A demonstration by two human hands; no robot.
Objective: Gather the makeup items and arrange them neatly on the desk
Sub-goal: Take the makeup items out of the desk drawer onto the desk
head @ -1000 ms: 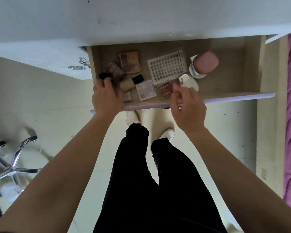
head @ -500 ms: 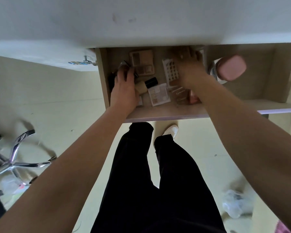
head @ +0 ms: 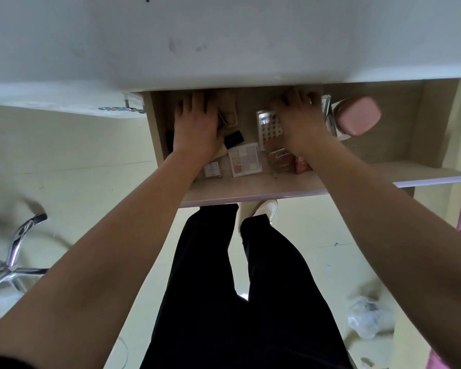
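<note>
Home bedroom: desk, makeup drawer, swivel chair.

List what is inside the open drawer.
Visible in the drawer: a pink case, a pale palette, a black box, a small compact, a brown palette and a dotted white sheet. The left hand and right hand cover the items beneath them, and the desk hides the back.

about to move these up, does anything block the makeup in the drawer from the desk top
Only the desk top itself: its front edge overhangs the back of the drawer, where the left hand and right hand reach. Items there likely need to come forward first. The pale palette lies uncovered.
</note>
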